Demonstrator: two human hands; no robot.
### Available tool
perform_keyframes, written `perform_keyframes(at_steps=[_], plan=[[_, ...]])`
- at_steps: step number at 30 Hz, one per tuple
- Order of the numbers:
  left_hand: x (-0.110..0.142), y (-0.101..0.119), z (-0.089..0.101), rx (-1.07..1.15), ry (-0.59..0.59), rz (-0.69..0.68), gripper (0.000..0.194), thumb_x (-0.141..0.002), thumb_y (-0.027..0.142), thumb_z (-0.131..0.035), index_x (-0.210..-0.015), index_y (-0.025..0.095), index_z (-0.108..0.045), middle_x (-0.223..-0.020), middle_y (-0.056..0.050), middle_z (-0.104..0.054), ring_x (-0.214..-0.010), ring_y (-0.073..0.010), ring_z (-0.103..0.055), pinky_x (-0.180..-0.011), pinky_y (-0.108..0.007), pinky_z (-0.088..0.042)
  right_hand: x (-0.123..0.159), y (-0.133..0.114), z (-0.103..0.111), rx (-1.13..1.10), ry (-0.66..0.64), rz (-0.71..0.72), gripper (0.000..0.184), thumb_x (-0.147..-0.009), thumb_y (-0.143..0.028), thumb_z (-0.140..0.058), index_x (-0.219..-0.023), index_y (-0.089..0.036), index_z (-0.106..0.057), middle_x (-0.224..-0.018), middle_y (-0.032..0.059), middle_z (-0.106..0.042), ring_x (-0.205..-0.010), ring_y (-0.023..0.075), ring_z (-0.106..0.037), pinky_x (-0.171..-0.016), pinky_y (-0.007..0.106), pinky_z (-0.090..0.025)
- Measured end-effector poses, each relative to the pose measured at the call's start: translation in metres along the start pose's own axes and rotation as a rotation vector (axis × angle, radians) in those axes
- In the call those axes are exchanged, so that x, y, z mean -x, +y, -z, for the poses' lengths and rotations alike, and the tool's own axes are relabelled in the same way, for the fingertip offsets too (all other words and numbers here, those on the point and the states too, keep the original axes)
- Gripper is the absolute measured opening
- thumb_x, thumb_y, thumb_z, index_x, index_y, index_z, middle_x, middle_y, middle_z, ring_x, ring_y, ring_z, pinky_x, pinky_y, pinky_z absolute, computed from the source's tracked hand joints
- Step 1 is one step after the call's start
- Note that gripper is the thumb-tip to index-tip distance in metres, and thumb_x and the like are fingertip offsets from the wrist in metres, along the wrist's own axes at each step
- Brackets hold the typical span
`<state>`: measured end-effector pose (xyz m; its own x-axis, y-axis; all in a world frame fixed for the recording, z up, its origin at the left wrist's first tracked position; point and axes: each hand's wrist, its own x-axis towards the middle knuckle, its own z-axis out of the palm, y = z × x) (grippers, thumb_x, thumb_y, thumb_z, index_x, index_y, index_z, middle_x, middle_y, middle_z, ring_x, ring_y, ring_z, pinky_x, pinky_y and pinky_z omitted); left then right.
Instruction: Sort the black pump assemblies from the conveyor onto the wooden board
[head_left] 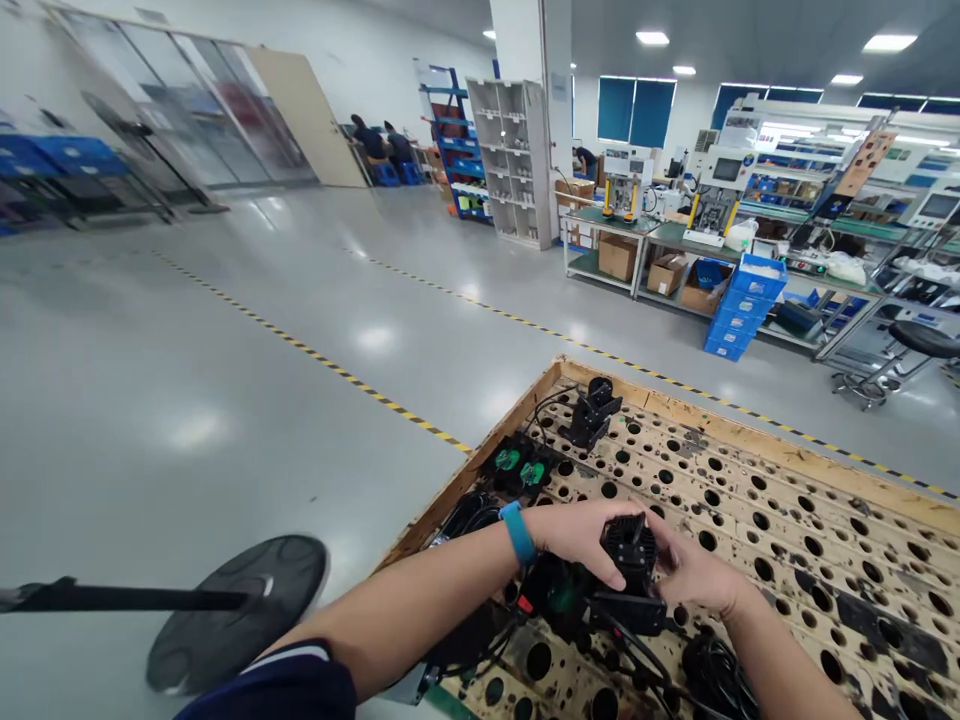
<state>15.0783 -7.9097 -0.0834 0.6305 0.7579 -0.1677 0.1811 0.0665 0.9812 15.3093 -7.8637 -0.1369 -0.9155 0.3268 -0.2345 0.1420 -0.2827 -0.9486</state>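
A black device with a finned housing (pixel 631 550) is between my two hands, over the near part of a wooden board with round holes (pixel 739 540). My left hand (pixel 581 538) wraps its left side, thumb toward the front. On the right, my right hand (pixel 694 572) curls its fingers round the same device; some fingertips are hidden behind it. A black bracket-like part (pixel 626 612) sits just under it. Black cables (pixel 645 655) run below toward the board's near edge. A blue band (pixel 517 533) circles my left wrist.
Another black device (pixel 592 412) stands at the board's far corner. Black units with green parts (pixel 519 466) lie by its left rim, and a coiled black cable (pixel 720 675) at lower right. A round stand base (pixel 240 610) is on the floor at left. Stacked blue bins (pixel 742 310) stand beyond.
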Motion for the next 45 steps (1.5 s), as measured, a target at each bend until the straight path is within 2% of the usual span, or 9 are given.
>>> perform_keyframes(at_steps=[7, 12, 16, 21, 30, 34, 37, 42, 45], plan=[[0.006, -0.017, 0.013, 0.068, -0.029, -0.035, 0.071, -0.052, 0.046, -0.095, -0.112, 0.021, -0.065, -0.107, -0.002, -0.068, -0.099, -0.0246, -0.064, -0.089, -0.035, -0.053, -0.002, 0.014, -0.004, 0.16, 0.086, 0.025, 0.12, -0.056, -0.025, -0.088, -0.16, -0.024, -0.028, -0.16, 0.012, -0.038, -0.151, 0.0345, -0.027, -0.125, 0.053, -0.012], [0.004, -0.027, 0.021, 0.211, -0.07, -0.033, 0.073, -0.05, 0.046, -0.096, -0.112, 0.023, -0.067, -0.105, -0.002, -0.068, -0.095, -0.0209, -0.064, -0.082, -0.031, -0.053, -0.011, 0.029, -0.025, 0.106, 0.188, 0.008, 0.118, -0.051, -0.039, -0.095, -0.154, -0.024, -0.04, -0.155, 0.014, -0.044, -0.15, 0.0392, -0.029, -0.125, 0.058, -0.013], [0.005, -0.044, 0.03, 0.437, 0.319, 0.007, 0.073, -0.062, 0.054, -0.088, -0.122, 0.022, -0.063, -0.103, -0.005, -0.069, -0.093, -0.0188, -0.064, -0.082, -0.031, -0.05, -0.015, 0.037, -0.022, 0.039, 0.35, 0.05, 0.109, -0.052, -0.048, -0.096, -0.147, -0.025, -0.048, -0.148, 0.0127, -0.053, -0.145, 0.0353, -0.038, -0.126, 0.053, -0.018], [0.02, -0.08, 0.033, 0.383, 0.908, 0.313, 0.065, -0.069, 0.081, -0.066, -0.073, 0.016, -0.063, -0.069, -0.002, -0.061, -0.077, -0.0209, -0.058, -0.08, -0.035, -0.046, -0.021, 0.021, 0.03, 0.133, 0.59, 0.074, 0.077, -0.061, -0.047, -0.092, -0.126, -0.023, -0.059, -0.125, 0.011, -0.068, -0.114, 0.0323, -0.063, -0.109, 0.051, -0.045], [0.019, -0.104, 0.03, 0.291, 1.214, 0.436, 0.073, -0.063, 0.094, -0.056, -0.057, 0.022, -0.043, -0.057, 0.002, -0.041, -0.066, -0.0184, -0.046, -0.064, -0.031, -0.034, -0.107, 0.005, 0.137, 0.363, 1.295, 0.178, 0.082, -0.054, -0.042, -0.086, -0.123, -0.018, -0.048, -0.119, 0.0129, -0.066, -0.106, 0.0275, -0.064, -0.101, 0.046, -0.049], [0.008, -0.126, 0.026, 0.184, 1.216, 0.495, 0.07, -0.071, 0.089, -0.051, -0.057, 0.023, -0.034, -0.057, 0.004, -0.032, -0.061, -0.0149, -0.038, -0.061, -0.03, -0.027, -0.154, 0.006, 0.147, 0.458, 1.431, 0.064, 0.086, -0.054, -0.049, -0.085, -0.123, -0.019, -0.045, -0.121, 0.0154, -0.066, -0.107, 0.0287, -0.064, -0.102, 0.046, -0.049], [0.002, -0.146, 0.02, 0.132, 1.157, 0.488, 0.062, -0.071, 0.081, -0.061, -0.06, 0.021, -0.044, -0.062, 0.002, -0.044, -0.067, -0.0171, -0.045, -0.064, -0.03, -0.033, -0.179, 0.005, 0.144, 0.479, 1.444, -0.021, 0.085, -0.054, -0.05, -0.085, -0.122, -0.02, -0.046, -0.121, 0.0169, -0.066, -0.11, 0.0309, -0.064, -0.102, 0.046, -0.049], [-0.018, -0.155, 0.005, 0.077, 0.741, 0.355, 0.051, -0.062, 0.065, -0.078, -0.079, 0.017, -0.07, -0.079, -0.003, -0.065, -0.082, -0.0218, -0.058, -0.074, -0.031, -0.041, -0.197, 0.005, 0.147, 0.443, 1.506, -0.088, 0.087, -0.049, -0.051, -0.089, -0.12, -0.018, -0.049, -0.119, 0.0198, -0.067, -0.108, 0.0352, -0.064, -0.101, 0.051, -0.05], [-0.032, -0.15, 0.002, 0.013, 0.659, 0.415, 0.041, -0.074, 0.06, -0.072, -0.08, 0.019, -0.072, -0.078, -0.004, -0.067, -0.08, -0.0223, -0.06, -0.073, -0.032, -0.042, -0.189, 0.001, 0.16, 0.347, 1.542, -0.009, 0.083, -0.045, -0.049, -0.091, -0.112, -0.018, -0.052, -0.114, 0.0178, -0.068, -0.105, 0.0341, -0.065, -0.099, 0.053, -0.052]])
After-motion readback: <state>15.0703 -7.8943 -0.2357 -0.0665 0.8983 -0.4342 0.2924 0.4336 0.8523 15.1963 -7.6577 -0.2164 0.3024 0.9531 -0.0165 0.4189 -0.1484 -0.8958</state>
